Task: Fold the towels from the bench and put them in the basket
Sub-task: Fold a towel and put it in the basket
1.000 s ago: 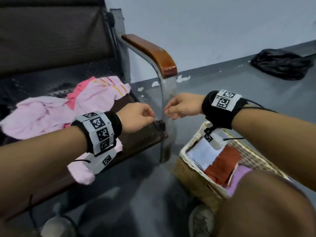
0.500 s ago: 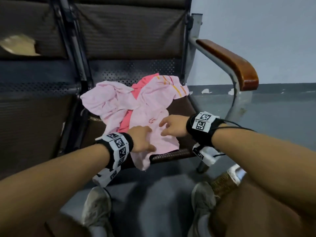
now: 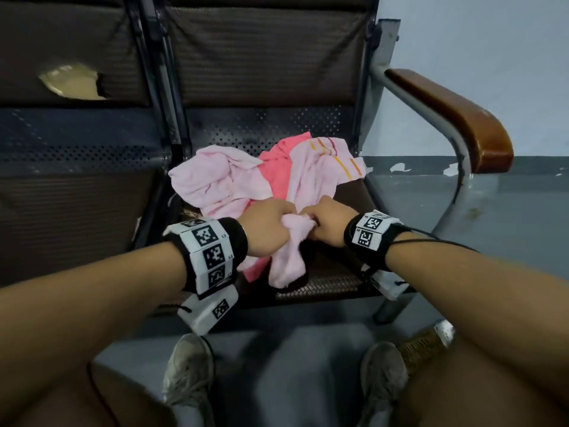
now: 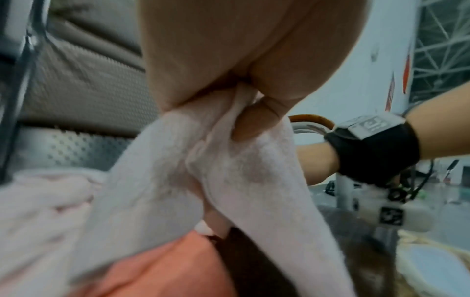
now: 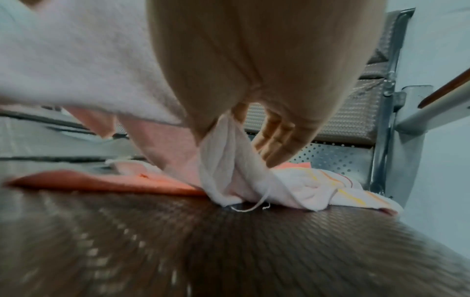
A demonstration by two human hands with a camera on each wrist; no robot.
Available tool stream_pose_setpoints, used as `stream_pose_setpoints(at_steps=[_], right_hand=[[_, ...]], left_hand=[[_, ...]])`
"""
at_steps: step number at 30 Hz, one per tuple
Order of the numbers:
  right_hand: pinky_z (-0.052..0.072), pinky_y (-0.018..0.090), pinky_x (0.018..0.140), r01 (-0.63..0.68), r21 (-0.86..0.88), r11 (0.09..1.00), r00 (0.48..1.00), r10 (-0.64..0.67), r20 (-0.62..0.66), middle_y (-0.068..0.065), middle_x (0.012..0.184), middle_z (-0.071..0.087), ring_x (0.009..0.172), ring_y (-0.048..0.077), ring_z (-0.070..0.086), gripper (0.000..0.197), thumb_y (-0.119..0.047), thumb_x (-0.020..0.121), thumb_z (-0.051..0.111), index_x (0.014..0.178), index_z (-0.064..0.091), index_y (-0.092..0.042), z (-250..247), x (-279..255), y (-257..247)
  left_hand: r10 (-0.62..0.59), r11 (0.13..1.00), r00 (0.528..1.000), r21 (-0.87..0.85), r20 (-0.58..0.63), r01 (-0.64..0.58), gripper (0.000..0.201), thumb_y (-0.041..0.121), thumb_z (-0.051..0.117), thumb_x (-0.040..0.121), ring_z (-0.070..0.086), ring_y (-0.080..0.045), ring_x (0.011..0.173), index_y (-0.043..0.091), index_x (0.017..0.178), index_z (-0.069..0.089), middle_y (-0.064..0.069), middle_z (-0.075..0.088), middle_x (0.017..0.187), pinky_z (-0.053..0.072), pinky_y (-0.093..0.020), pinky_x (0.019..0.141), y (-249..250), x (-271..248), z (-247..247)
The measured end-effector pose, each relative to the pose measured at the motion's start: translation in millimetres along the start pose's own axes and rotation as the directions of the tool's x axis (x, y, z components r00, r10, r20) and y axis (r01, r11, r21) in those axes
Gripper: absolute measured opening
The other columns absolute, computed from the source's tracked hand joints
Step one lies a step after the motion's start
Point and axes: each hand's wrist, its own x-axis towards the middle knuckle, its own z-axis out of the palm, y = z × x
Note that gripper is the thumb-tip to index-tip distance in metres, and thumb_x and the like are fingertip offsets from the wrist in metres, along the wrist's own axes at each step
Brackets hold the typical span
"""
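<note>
A heap of towels lies on the dark bench seat: a pale pink towel, a coral one and a pink one with yellow and red stripes. My left hand grips a bunched edge of the pale pink towel, lifted off the seat near the front. My right hand pinches the same towel just beside the left. A corner of the wicker basket shows on the floor at the right, mostly hidden by my arm.
A wooden armrest on a metal frame stands right of the seat. The neighbouring seat's backrest is torn. My shoes rest on the grey floor before the bench. A light wall rises behind.
Both hands came from over the basket side to the bench, reached the towel heap, and now hold the pale pink towel's front edge raised off the seat.
</note>
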Motion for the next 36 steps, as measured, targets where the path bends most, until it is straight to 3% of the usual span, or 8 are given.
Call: stream_pose_setpoints(at_steps=[8,11,14,18,24,27,31,36], right_hand=[[0.047,0.032,0.076,0.118,0.481,0.869,0.933,0.068,-0.352,0.004,0.088,0.061,0.077,0.020,0.059,0.017,-0.017,0.093,0.053,0.108,0.045,-0.017,-24,-2,-15],[0.043,0.017,0.070,0.180,0.541,0.822,0.912,0.067,-0.405,-0.010,0.088,0.060,0.079,0.004,0.057,0.031,-0.033,0.084,0.062,0.110,0.046,-0.027,-36,-6,-26],[0.049,0.023,0.067,0.185,0.608,0.772,0.931,0.060,-0.360,-0.005,0.085,0.062,0.074,0.005,0.061,0.049,-0.038,0.072,0.068,0.112,0.042,-0.028,-40,-11,-23],[0.050,0.032,0.073,-0.010,0.403,0.915,0.991,0.063,-0.119,0.006,0.094,0.061,0.079,0.018,0.060,0.046,-0.029,0.080,0.073,0.115,0.046,-0.018,-23,-20,0],[0.036,0.016,0.061,-0.001,0.374,0.928,0.964,0.101,-0.248,-0.002,0.073,0.057,0.073,0.015,0.051,0.029,-0.021,0.102,0.048,0.076,0.056,-0.012,-26,-22,4],[0.043,0.027,0.074,0.136,0.420,0.897,0.932,0.028,-0.361,0.013,0.080,0.061,0.075,0.020,0.052,0.032,-0.024,0.102,0.050,0.082,0.060,-0.002,-40,-20,-10],[0.046,0.036,0.076,0.300,0.325,0.897,0.885,-0.135,-0.445,-0.006,0.082,0.066,0.080,0.016,0.060,0.019,-0.018,0.098,0.053,0.085,0.064,-0.026,-52,-25,-30],[0.047,0.023,0.072,0.353,0.334,0.874,0.855,-0.156,-0.495,-0.014,0.086,0.069,0.080,0.007,0.064,0.006,-0.029,0.091,0.065,0.096,0.069,-0.030,-59,-21,-32]], left_hand=[[-0.075,0.982,0.993,-0.182,-0.095,0.057,0.077,0.032,0.073,0.071,0.059,-0.012,0.108,0.030,0.137,0.034,0.003,0.057,0.123,0.050,-0.031,0.094,-26,-8,-16],[0.026,0.972,0.987,-0.228,-0.156,-0.062,0.071,0.045,0.078,0.072,0.057,0.003,0.102,0.066,0.114,0.026,0.011,0.056,0.112,0.042,-0.004,0.078,-15,-6,-1],[-0.024,0.970,0.962,-0.240,-0.274,-0.044,0.015,0.026,0.056,0.096,0.063,-0.019,0.108,0.035,0.108,0.054,0.003,0.066,0.111,0.047,-0.030,0.091,-11,7,-5],[-0.293,0.844,0.920,-0.523,-0.261,0.120,0.033,0.020,0.047,0.094,0.063,-0.037,0.101,-0.001,0.112,0.064,-0.026,0.065,0.117,0.050,-0.044,0.090,-13,15,-28],[-0.352,0.874,0.899,-0.436,-0.259,0.217,0.047,0.059,0.059,0.081,0.069,-0.028,0.091,0.013,0.080,0.070,-0.012,0.074,0.094,0.054,-0.042,0.086,-33,13,-45],[-0.312,0.948,0.926,-0.128,-0.212,0.290,0.016,0.027,0.060,0.089,0.063,-0.032,0.101,0.020,0.104,0.061,-0.012,0.069,0.113,0.048,-0.036,0.086,-50,14,-38],[-0.177,0.916,0.983,-0.374,-0.046,0.147,0.074,0.025,0.072,0.076,0.062,-0.022,0.106,0.031,0.143,0.042,-0.006,0.065,0.117,0.050,-0.039,0.097,-42,14,-28],[-0.057,0.981,0.975,-0.194,-0.214,0.014,0.025,0.034,0.060,0.095,0.050,-0.018,0.070,0.021,0.075,0.052,0.004,0.052,0.069,0.037,-0.032,0.064,-33,23,-22]])
